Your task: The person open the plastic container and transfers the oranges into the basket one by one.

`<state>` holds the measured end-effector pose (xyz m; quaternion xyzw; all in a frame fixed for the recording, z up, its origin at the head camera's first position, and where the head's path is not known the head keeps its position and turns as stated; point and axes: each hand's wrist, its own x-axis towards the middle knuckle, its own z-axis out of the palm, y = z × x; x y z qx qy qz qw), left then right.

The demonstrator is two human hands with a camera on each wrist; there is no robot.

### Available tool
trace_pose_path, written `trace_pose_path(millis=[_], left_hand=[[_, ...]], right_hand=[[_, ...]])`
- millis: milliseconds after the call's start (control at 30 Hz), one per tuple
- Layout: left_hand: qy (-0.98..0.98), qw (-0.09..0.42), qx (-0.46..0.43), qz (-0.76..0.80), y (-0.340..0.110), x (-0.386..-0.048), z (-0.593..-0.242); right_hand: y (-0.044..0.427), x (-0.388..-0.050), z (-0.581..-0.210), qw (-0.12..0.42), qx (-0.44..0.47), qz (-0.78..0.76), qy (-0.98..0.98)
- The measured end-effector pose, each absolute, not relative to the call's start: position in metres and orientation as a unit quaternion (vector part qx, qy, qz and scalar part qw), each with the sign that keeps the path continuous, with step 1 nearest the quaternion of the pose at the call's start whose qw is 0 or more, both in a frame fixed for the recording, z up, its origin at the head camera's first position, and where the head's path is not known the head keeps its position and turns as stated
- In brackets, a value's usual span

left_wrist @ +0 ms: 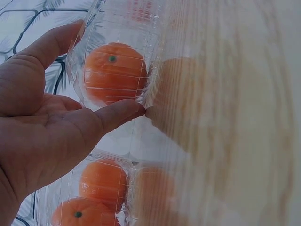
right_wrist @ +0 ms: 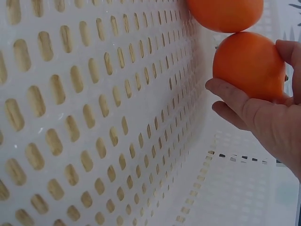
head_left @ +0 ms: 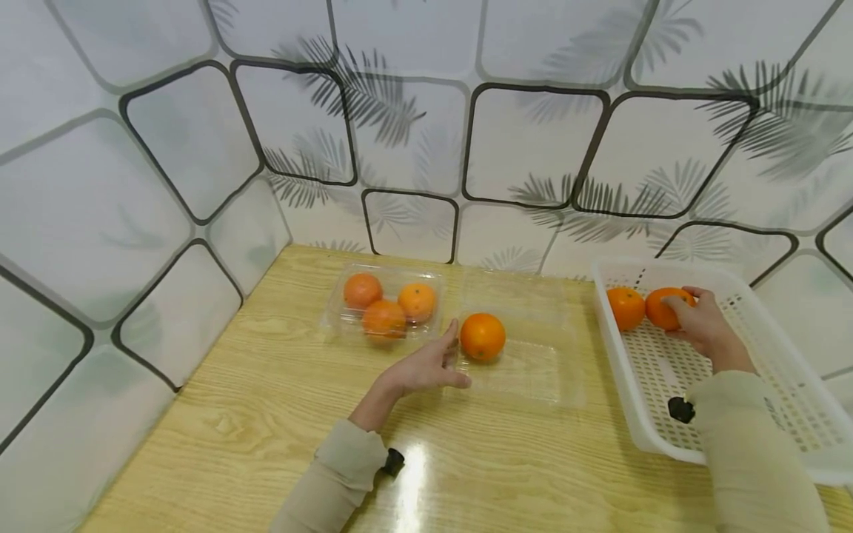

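1. Right hand (head_left: 709, 326) grasps one orange (head_left: 661, 309), fingers and thumb curled round it. Left hand (head_left: 423, 366) grasps nothing: its fingers and thumb are spread at the left end of the middle box (head_left: 533, 363), the thumb touching the edge by the counter (head_left: 520, 466).

2. That gripped orange is in the far part of the basket (head_left: 625, 370), touching its neighbour (head_left: 625, 308), which sits between it and the basket's left wall.

3. What matters most in space, as I judge it: the gripped orange lies to the right of the middle box, well apart from it, with the basket's left wall between. Right hand is at the orange; left hand is at the box. Being nearly round, the fruit shows no clear long axis; the box's tray runs longer from left to right.

4. Counted: six oranges, namely two in the basket, one (head_left: 483, 337) at the left end of the middle box, three (head_left: 383, 318) in the left box (head_left: 393, 275). Two clear boxes, one basket.
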<state>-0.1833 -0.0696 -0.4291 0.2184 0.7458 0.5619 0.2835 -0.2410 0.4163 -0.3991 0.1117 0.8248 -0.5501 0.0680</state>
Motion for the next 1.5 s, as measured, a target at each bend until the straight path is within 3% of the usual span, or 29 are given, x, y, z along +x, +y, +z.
trace_pose_path(millis=[333, 800, 1500], left_hand=[[0.74, 0.284, 0.218, 0.569, -0.07, -0.183, -0.429], [0.745, 0.281, 0.216, 0.566, -0.068, -0.182, -0.427], [0.744, 0.281, 0.222, 0.564, -0.069, -0.182, -0.429]], right_hand=[[0.416, -0.237, -0.395, 0.113, 0.108, -0.547, 0.822], [0.422, -0.234, -0.397, 0.113, 0.077, -0.538, 0.832], [0.422, -0.231, -0.385, 0.099, 0.131, -0.543, 0.823]])
